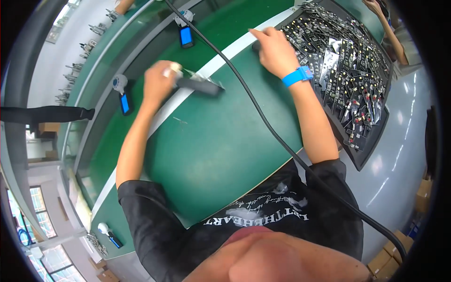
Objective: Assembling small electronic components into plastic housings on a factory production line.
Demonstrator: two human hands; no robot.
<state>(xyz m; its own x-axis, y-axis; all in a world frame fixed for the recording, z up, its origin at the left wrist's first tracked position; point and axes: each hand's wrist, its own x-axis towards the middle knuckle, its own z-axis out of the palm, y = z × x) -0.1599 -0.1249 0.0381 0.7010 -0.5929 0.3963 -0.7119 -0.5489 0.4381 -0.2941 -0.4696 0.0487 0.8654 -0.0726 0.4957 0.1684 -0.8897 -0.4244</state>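
Left hand grips a blurred dark device extending rightward; right hand, farther off, hold unclear.

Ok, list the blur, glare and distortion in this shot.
Head view: left hand and the dark bar beside it smeared; bright glare spots and streaks on the grey floor; faint sheen on the green worktop; edges bow near the rim, corners black.

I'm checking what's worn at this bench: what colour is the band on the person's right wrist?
Blue; the wristband shows best in the head view.
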